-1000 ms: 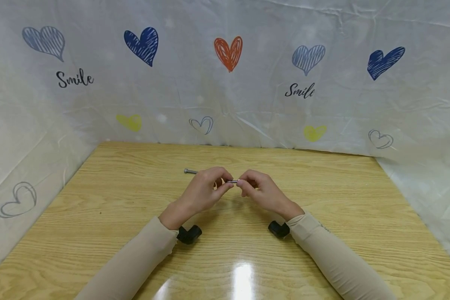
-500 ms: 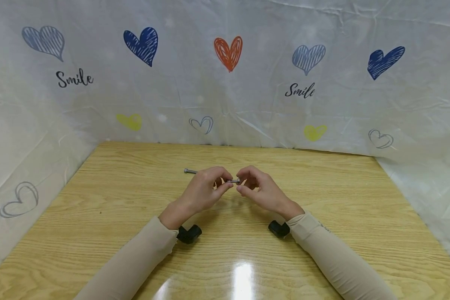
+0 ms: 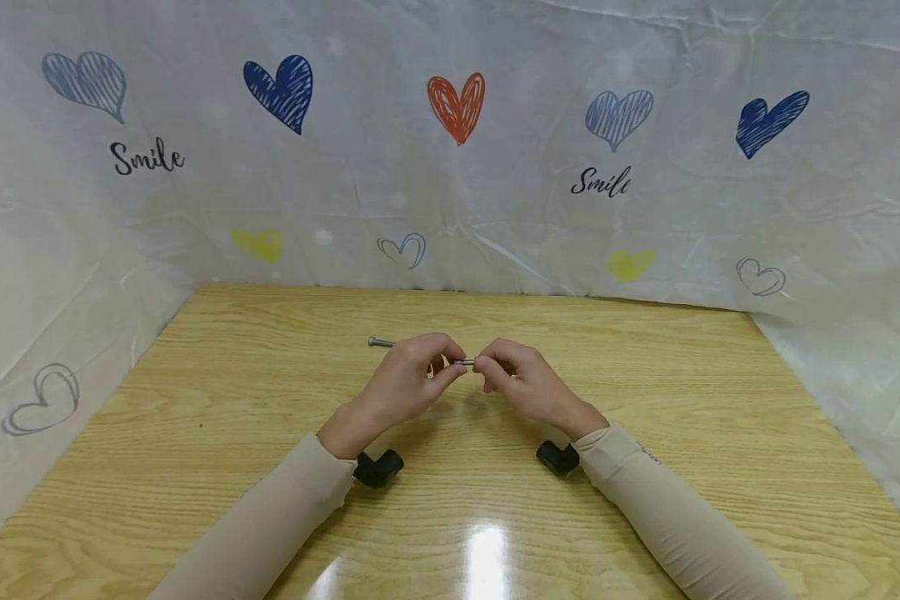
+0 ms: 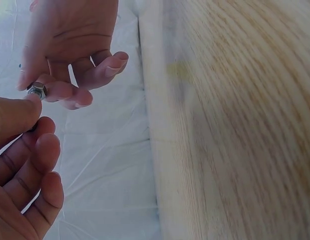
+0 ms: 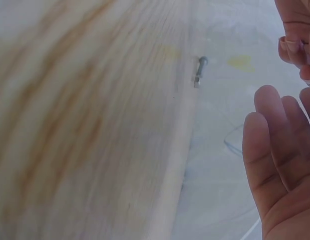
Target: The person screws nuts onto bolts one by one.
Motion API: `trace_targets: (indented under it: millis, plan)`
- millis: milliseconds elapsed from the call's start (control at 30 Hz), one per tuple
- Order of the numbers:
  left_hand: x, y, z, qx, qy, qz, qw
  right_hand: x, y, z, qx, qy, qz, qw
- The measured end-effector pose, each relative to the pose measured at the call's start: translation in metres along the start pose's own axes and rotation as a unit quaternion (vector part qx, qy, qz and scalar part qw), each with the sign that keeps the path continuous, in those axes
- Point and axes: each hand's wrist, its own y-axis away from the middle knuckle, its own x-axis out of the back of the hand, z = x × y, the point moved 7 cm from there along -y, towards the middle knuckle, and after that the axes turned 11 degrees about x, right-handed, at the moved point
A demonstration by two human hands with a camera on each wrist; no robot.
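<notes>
Left hand (image 3: 405, 379) pinches a small metal bolt (image 3: 467, 362) between thumb and fingers; right hand (image 3: 528, 383) pinches its other end. Bolt is held above the wood-grain counter (image 3: 645, 358), about midway between left and right edges, toward the far edge, lying roughly level. Hex end (image 4: 38, 90) shows between the hands in the left wrist view; nut or bolt head, can't tell. Second bolt (image 3: 381, 342) lies on the counter beyond the left hand, nearer the far edge. Handling, judged: light, rigid, not fragile, likely slippery, may roll if dropped. Best hold: left thumb and forefinger mid-bolt, right fingertips across the hex flats.
</notes>
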Motion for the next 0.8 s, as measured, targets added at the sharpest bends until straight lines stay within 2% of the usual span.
trace_targets:
  millis: [300, 533, 800]
  plan:
    - [0.0007, -0.0011, -0.0004, 0.009, 0.003, -0.005, 0.9999, 0.0004, 0.0007, 0.0043, -0.023, -0.005, 0.007, 0.9997]
    - [-0.0001, -0.0015, -0.0007, 0.013, 0.000, -0.005, 0.9999, 0.0002, 0.0005, 0.0022, -0.009, -0.013, 0.014, 0.9998]
    - [-0.0007, -0.0007, 0.0001, 0.012, -0.003, -0.004, 0.9999, -0.0003, 0.0009, 0.0000, -0.008, -0.015, 0.004, 0.9998]
